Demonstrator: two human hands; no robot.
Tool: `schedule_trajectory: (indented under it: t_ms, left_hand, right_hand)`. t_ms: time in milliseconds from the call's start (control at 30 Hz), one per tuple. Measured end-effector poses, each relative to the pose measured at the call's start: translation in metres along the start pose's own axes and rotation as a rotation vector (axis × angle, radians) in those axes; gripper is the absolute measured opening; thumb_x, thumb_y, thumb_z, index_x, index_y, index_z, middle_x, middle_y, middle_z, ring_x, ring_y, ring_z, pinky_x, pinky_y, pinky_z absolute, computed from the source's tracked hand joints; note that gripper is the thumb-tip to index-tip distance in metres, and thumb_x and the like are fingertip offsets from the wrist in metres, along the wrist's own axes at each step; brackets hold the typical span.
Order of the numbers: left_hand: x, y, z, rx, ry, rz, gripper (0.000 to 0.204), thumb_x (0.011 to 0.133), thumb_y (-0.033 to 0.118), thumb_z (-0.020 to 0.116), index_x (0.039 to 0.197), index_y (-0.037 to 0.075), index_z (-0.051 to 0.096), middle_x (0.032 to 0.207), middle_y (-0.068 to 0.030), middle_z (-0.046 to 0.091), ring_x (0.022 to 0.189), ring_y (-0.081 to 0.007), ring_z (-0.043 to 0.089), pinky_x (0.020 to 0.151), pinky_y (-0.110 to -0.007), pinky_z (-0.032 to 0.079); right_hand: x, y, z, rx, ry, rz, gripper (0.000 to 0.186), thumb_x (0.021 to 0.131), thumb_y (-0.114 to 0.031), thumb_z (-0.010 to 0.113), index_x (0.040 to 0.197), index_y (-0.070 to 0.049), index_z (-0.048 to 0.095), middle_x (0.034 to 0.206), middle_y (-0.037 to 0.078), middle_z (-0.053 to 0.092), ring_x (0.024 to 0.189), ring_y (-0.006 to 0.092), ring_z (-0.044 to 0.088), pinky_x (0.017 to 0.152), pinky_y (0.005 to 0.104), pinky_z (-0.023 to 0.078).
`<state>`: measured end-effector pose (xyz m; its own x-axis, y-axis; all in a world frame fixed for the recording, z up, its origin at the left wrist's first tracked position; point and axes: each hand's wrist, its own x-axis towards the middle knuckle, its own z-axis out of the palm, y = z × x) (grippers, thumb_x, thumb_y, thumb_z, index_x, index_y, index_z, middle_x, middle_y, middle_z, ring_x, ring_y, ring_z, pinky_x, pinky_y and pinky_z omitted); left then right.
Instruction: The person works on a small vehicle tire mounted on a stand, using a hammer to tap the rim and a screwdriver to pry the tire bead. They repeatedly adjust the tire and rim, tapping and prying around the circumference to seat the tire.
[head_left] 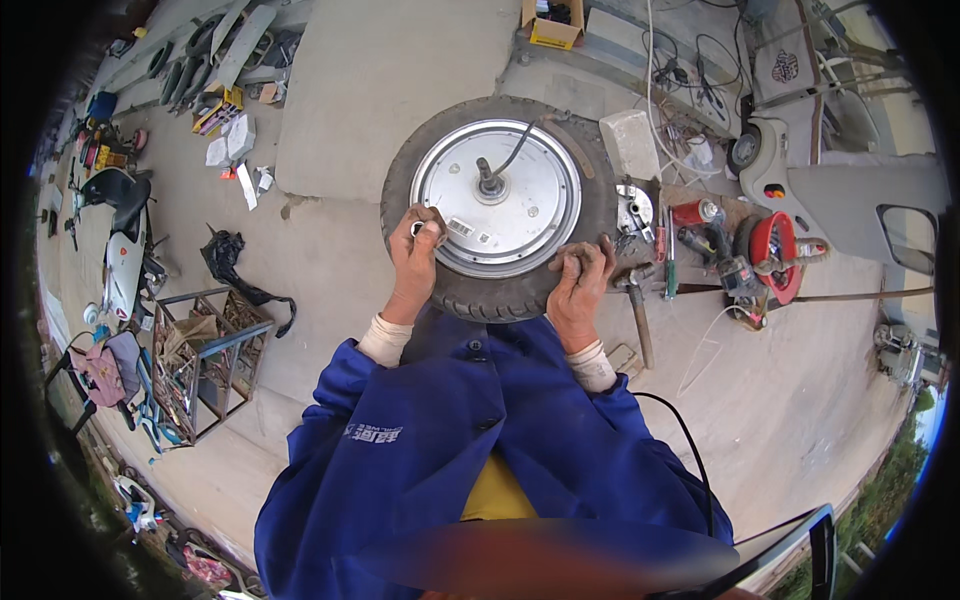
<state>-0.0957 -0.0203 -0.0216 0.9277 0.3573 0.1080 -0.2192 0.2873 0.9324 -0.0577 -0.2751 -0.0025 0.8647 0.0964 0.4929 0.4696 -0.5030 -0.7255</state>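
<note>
A wheel with a silver hub motor point(540, 200) lies flat in front of me, with a black tyre point(400, 160) around it. From its centre an axle point(487, 178) stands up, and a dark cable point(514, 152) runs from there toward the far edge. My left hand point(415, 262) is closed at the near left of the hub, with a small ring-shaped piece point(416, 228) between thumb and fingers. On the near right, my right hand point(580, 295) has its curled fingers on the tyre's edge.
Right of the wheel lie a concrete block point(628, 145), a round metal part point(633, 210), a hammer point(640, 320), a green screwdriver point(671, 265), a red can point(694, 212), a cordless power tool point(738, 276) and a red bowl point(786, 280). A metal-framed crate point(205, 355) stands at left, near a scooter point(122, 255).
</note>
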Motion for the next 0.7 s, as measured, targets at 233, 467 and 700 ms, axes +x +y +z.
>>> schedule_trajectory:
  t_ms: [233,467,700]
  left_hand:
    - [0.014,0.007,0.0,0.081,-0.006,-0.045,0.02,0.105,0.016,0.068,0.098,0.005,0.053,0.091,-0.0062,0.057,0.085,-0.0167,0.052,0.083,-0.035,0.046]
    - [0.017,0.027,-0.013,0.386,0.069,-0.1,0.012,0.11,0.014,0.06,0.101,0.007,0.058,0.102,-0.0069,0.062,0.094,-0.0175,0.058,0.089,-0.035,0.048]
    - [0.032,0.042,-0.074,1.25,-0.115,0.102,0.04,0.111,0.031,0.06,0.132,-0.003,0.062,0.125,-0.0148,0.069,0.112,-0.0252,0.066,0.106,-0.04,0.048]
  right_hand:
    - [-0.011,-0.007,0.0,0.012,0.055,0.04,0.014,0.098,-0.005,0.071,0.11,-0.006,0.063,0.087,0.004,0.069,0.087,0.0257,0.069,0.124,0.0535,0.034]
    - [-0.014,-0.023,0.008,0.132,0.133,0.081,0.022,0.09,-0.007,0.074,0.111,-0.007,0.067,0.088,0.003,0.067,0.092,0.0194,0.067,0.125,0.051,0.035]
    - [-0.024,-0.025,0.012,0.19,0.165,0.082,0.02,0.098,-0.017,0.061,0.115,-0.006,0.066,0.083,0.002,0.059,0.092,0.019,0.064,0.129,0.0529,0.036]
